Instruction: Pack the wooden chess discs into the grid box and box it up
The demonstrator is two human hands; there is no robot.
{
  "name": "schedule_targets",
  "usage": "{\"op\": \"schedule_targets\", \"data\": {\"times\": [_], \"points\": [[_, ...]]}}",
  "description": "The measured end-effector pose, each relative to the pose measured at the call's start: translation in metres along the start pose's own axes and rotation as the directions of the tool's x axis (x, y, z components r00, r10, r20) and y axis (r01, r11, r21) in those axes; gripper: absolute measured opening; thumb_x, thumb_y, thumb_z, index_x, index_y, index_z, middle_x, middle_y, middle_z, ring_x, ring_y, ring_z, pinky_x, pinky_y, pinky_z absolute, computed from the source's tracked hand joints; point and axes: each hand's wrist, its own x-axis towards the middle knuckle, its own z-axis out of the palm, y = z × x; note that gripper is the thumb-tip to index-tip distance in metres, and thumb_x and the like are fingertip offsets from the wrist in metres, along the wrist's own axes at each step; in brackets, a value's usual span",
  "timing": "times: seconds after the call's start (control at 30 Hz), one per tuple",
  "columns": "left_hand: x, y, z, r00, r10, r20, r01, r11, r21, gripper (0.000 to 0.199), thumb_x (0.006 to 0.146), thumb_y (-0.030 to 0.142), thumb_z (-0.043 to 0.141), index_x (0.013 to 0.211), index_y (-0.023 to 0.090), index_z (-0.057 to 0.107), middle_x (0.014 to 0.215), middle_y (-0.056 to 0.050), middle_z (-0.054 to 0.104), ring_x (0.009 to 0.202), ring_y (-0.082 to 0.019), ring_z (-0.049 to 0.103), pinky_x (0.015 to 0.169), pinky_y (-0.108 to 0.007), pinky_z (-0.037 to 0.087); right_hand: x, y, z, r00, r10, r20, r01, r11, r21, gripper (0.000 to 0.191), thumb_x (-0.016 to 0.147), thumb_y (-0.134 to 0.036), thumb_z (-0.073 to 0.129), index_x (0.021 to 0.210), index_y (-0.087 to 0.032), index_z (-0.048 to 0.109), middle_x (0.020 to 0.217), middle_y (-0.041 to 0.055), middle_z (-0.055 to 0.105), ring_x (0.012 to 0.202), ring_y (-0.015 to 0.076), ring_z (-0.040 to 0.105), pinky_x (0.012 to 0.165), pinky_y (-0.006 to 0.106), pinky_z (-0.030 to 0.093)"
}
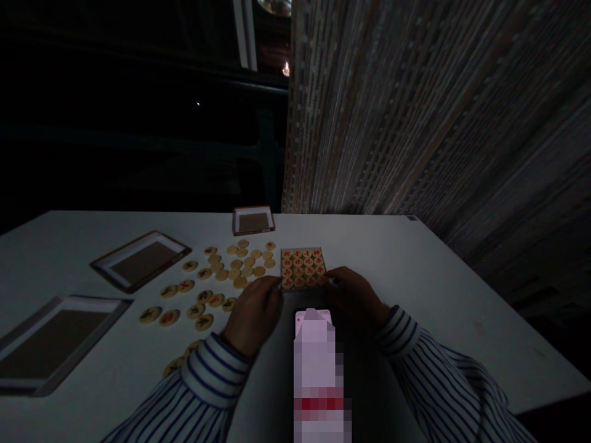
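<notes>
In the head view, a small square clear box [302,290] sits on the white table, packed with rows of round xiangqi pieces [298,271] that carry red characters. My left hand [255,314] is closed at the box's left front corner, its fingertips partly hidden behind the hand. At the right front corner, my right hand [355,298] pinches the other side, with its fingers in shadow. Loose xiangqi pieces [236,264] lie scattered left of the box, several face down and others showing black or red characters. Some lie close beside my left hand and sleeve.
A lit phone [316,360], partly pixelated, lies in front of the box between my forearms. Shallow open trays or lids stand at the back [253,222], the left [141,261] and the near left [60,344] of the white table [443,307]. A string curtain [369,111] hangs behind.
</notes>
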Motion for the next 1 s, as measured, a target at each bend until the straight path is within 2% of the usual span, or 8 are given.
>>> {"op": "schedule_targets", "data": {"times": [0.2,0.4,0.67,1.0], "points": [[0.0,-0.001,0.002,1.0,0.005,-0.009,-0.005,1.0,0.008,0.029,0.084,0.027,0.037,0.102,0.016,0.056,0.102,-0.008,0.062,0.096,-0.019,0.057,0.087,-0.032,0.044,0.001,0.0,-0.001,1.0,-0.015,-0.014,0.015,1.0,0.0,0.023,0.084,-0.033,0.046,0.097,-0.018,0.058,0.092,0.0068,0.062,0.079,0.0144,0.057,0.069,0.027,0.046],[0.0,-0.001,0.003,0.998,0.054,-0.03,-0.054,0.998,-0.013,0.027,0.084,0.027,0.037,0.098,0.016,0.057,0.096,-0.008,0.064,0.089,-0.019,0.058,0.081,-0.033,0.046,0.001,-0.003,-0.003,0.999,-0.047,-0.014,0.047,0.999,-0.009,0.018,0.083,-0.026,0.049,0.095,-0.017,0.059,0.092,0.0072,0.062,0.081,0.0151,0.058,0.072,0.027,0.047],[0.0,-0.003,0.004,0.999,0.038,-0.017,-0.039,0.999,-0.026,0.026,0.084,0.028,0.038,0.099,0.016,0.056,0.096,-0.007,0.063,0.09,-0.019,0.057,0.081,-0.033,0.046,0.001,0.001,0.0,0.998,-0.053,-0.033,0.052,0.998,-0.018,0.021,0.084,-0.031,0.047,0.095,-0.018,0.059,0.091,0.0065,0.062,0.082,0.0151,0.057,0.072,0.027,0.046],[-0.001,-0.005,0.006,0.999,0.039,-0.033,-0.04,0.999,-0.016,0.025,0.085,0.028,0.039,0.1,0.017,0.056,0.097,-0.006,0.063,0.09,-0.018,0.057,0.082,-0.032,0.046,0.01,-0.008,0.009,0.991,-0.111,-0.079,0.095,0.978,-0.188,0.023,0.079,-0.035,0.054,0.097,-0.023,0.062,0.115,0.0101,0.053,0.104,0.0229,0.048,0.082,0.038,0.038]]}}
